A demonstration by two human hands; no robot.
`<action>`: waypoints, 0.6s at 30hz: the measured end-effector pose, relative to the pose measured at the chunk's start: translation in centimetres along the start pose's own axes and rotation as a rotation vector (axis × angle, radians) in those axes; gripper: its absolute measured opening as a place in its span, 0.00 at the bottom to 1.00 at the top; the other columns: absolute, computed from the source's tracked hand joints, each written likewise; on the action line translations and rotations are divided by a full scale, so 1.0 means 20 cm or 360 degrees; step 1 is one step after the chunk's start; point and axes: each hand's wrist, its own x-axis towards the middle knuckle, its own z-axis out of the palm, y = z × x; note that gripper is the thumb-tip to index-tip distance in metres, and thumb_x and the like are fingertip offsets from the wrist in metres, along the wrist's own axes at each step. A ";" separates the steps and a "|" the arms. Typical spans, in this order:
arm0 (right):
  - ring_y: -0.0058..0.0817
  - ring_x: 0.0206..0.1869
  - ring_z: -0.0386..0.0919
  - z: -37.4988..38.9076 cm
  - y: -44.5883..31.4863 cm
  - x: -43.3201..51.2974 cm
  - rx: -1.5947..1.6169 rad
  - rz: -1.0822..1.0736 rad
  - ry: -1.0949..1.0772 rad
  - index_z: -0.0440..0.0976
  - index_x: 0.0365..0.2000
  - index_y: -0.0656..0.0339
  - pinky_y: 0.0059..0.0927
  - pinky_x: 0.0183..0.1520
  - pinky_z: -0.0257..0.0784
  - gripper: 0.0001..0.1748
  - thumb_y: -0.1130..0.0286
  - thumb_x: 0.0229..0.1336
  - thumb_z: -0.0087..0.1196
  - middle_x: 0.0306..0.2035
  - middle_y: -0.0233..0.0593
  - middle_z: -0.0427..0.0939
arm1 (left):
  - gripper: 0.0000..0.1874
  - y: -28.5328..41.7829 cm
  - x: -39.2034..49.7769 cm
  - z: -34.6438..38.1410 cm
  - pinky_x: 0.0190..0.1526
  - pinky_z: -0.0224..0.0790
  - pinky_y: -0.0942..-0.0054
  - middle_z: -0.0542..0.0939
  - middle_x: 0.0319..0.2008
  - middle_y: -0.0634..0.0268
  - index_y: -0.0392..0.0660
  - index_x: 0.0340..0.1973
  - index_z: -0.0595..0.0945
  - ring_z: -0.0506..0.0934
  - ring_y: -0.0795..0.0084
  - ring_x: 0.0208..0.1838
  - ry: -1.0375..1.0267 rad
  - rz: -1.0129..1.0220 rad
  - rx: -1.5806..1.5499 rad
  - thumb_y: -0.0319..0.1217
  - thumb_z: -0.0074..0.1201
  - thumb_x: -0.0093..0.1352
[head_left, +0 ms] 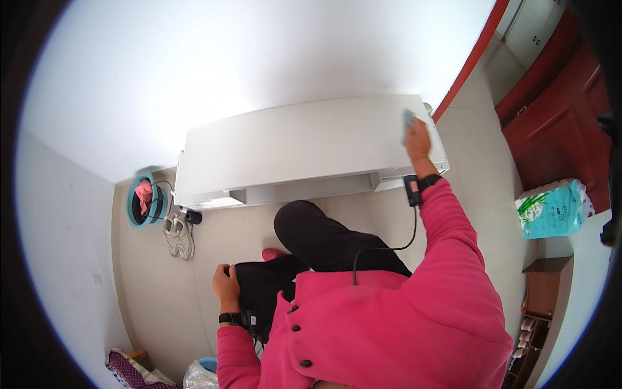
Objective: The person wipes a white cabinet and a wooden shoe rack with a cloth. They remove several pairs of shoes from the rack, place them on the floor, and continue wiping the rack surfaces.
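Note:
My right hand (419,140) is at the right end of a long, low white cabinet (296,141), pressing a grey cloth (407,125) to its top. The cloth and fingers look blurred. Below the top, the cabinet's front has an open recess. My left hand (226,284) rests by my knee in black trousers, its fingers bent; whether anything lies under them cannot be seen. Each wrist wears a black strap with a small device, and a cable runs from the right one.
Left of the cabinet stand a blue basin (132,214) with a pink cloth (144,195) and a pair of light sneakers (179,238). A wrapped tissue pack (554,209), a red door (559,116) and a brown shelf (548,291) are on the right. A plastic bag (200,377) lies bottom left.

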 end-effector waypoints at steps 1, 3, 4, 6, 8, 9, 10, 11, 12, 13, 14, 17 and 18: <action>0.46 0.53 0.72 -0.08 0.11 0.01 -0.0176 -0.0002 0.0057 0.70 0.52 0.58 0.42 0.55 0.68 0.20 0.68 0.59 0.51 0.52 0.45 0.73 | 0.11 -0.01 0.00 0.00 0.40 0.71 0.58 0.82 0.32 0.51 0.39 0.35 0.80 0.80 0.50 0.37 0.0011 0.0024 0.0000 0.36 0.54 0.67; 0.45 0.52 0.72 -0.20 0.28 -0.02 -0.0582 0.0052 0.0055 0.69 0.52 0.54 0.45 0.53 0.69 0.19 0.67 0.59 0.52 0.50 0.41 0.74 | 0.11 -0.02 0.01 0.01 0.40 0.71 0.58 0.82 0.31 0.51 0.39 0.34 0.80 0.79 0.50 0.36 0.0010 0.0059 0.0000 0.35 0.54 0.66; 0.45 0.51 0.72 -0.23 0.34 -0.05 -0.0703 0.0137 -0.0125 0.70 0.51 0.52 0.46 0.52 0.70 0.18 0.66 0.60 0.51 0.50 0.39 0.75 | 0.11 -0.02 0.01 0.02 0.39 0.71 0.58 0.81 0.31 0.51 0.39 0.34 0.80 0.79 0.50 0.35 -0.0009 0.0066 0.0006 0.35 0.54 0.66; 0.44 0.52 0.73 -0.25 0.42 -0.13 -0.0915 0.0229 -0.0441 0.71 0.49 0.50 0.48 0.49 0.72 0.15 0.63 0.61 0.48 0.51 0.34 0.75 | 0.10 -0.02 0.01 0.02 0.39 0.71 0.58 0.81 0.30 0.51 0.39 0.34 0.80 0.79 0.50 0.35 0.0007 0.0107 -0.0013 0.34 0.54 0.66; 0.42 0.57 0.71 -0.19 0.44 -0.25 -0.0777 0.0203 -0.0436 0.71 0.49 0.49 0.48 0.53 0.71 0.16 0.62 0.60 0.51 0.55 0.36 0.73 | 0.10 -0.01 0.01 0.02 0.39 0.71 0.58 0.81 0.30 0.52 0.39 0.34 0.80 0.79 0.51 0.35 0.0015 0.0115 -0.0026 0.34 0.54 0.66; 0.41 0.57 0.70 -0.14 0.44 -0.28 -0.0711 0.0177 -0.0332 0.71 0.48 0.49 0.48 0.54 0.70 0.16 0.63 0.59 0.51 0.55 0.37 0.73 | 0.10 -0.01 0.01 0.02 0.39 0.71 0.58 0.81 0.30 0.52 0.39 0.33 0.80 0.79 0.51 0.35 0.0014 0.0105 -0.0031 0.34 0.54 0.66; 0.40 0.57 0.70 -0.10 0.44 -0.31 -0.0709 0.0190 -0.0291 0.71 0.48 0.49 0.47 0.55 0.70 0.16 0.64 0.58 0.52 0.55 0.38 0.72 | 0.10 -0.01 0.00 0.01 0.39 0.71 0.58 0.81 0.30 0.52 0.39 0.33 0.80 0.80 0.52 0.35 0.0032 0.0101 -0.0042 0.33 0.54 0.66; 0.41 0.56 0.70 -0.07 0.44 -0.34 -0.0656 0.0139 -0.0224 0.72 0.47 0.50 0.47 0.54 0.70 0.16 0.65 0.58 0.52 0.53 0.39 0.73 | 0.09 0.00 0.00 0.01 0.39 0.71 0.58 0.81 0.30 0.53 0.40 0.33 0.80 0.80 0.52 0.34 0.0049 0.0115 -0.0034 0.33 0.54 0.66; 0.41 0.55 0.71 -0.02 0.44 -0.36 -0.0640 0.0122 -0.0207 0.72 0.47 0.51 0.47 0.54 0.70 0.15 0.65 0.58 0.52 0.51 0.40 0.74 | 0.09 0.00 -0.01 0.01 0.39 0.71 0.58 0.81 0.30 0.53 0.40 0.33 0.81 0.79 0.52 0.35 0.0039 0.0089 -0.0020 0.34 0.54 0.66; 0.41 0.54 0.72 0.02 0.43 -0.36 -0.0628 0.0030 -0.0143 0.72 0.46 0.52 0.46 0.54 0.70 0.15 0.66 0.57 0.52 0.50 0.41 0.75 | 0.09 0.01 0.00 0.02 0.39 0.71 0.58 0.81 0.30 0.53 0.40 0.33 0.81 0.79 0.52 0.35 0.0034 0.0056 -0.0013 0.34 0.54 0.66; 0.41 0.52 0.73 0.05 0.44 -0.36 -0.0623 0.0035 -0.0237 0.72 0.46 0.53 0.46 0.53 0.70 0.15 0.67 0.57 0.52 0.48 0.41 0.75 | 0.09 0.01 -0.01 0.01 0.39 0.71 0.58 0.81 0.30 0.53 0.41 0.33 0.81 0.79 0.51 0.35 0.0029 -0.0017 0.0002 0.34 0.54 0.66; 0.43 0.47 0.74 0.20 0.36 -0.35 -0.0573 -0.0189 -0.0420 0.73 0.46 0.56 0.46 0.50 0.70 0.15 0.68 0.56 0.52 0.43 0.44 0.77 | 0.11 0.03 -0.01 0.04 0.39 0.70 0.54 0.79 0.28 0.49 0.39 0.30 0.79 0.77 0.47 0.34 0.0024 0.0049 -0.0085 0.35 0.52 0.64; 0.43 0.46 0.75 0.24 0.29 -0.38 -0.0544 -0.0252 -0.0471 0.73 0.46 0.57 0.46 0.49 0.70 0.16 0.68 0.56 0.51 0.41 0.45 0.77 | 0.12 0.03 -0.02 0.03 0.38 0.68 0.51 0.78 0.28 0.47 0.37 0.28 0.78 0.76 0.44 0.35 0.0055 0.0116 -0.0041 0.35 0.52 0.64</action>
